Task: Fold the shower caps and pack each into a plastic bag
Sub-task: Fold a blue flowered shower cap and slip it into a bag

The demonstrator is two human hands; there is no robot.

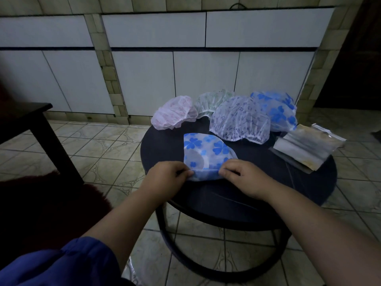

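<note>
A white shower cap with blue flowers [206, 153] lies flattened and partly folded on the round dark table [237, 195]. My left hand [167, 178] pinches its near left edge. My right hand [243, 176] pinches its near right edge. Behind it sit several puffed caps: a pink one [173, 113], a green-patterned one [210, 101], a white one with dark marks [240, 118] and another blue-flowered one [277, 109]. A stack of clear plastic bags [305, 145] lies at the table's right side.
White cabinet doors [144, 79] line the wall behind the table. A dark table [26, 120] stands at the left over a dark red rug [47, 203]. Tiled floor surrounds the round table.
</note>
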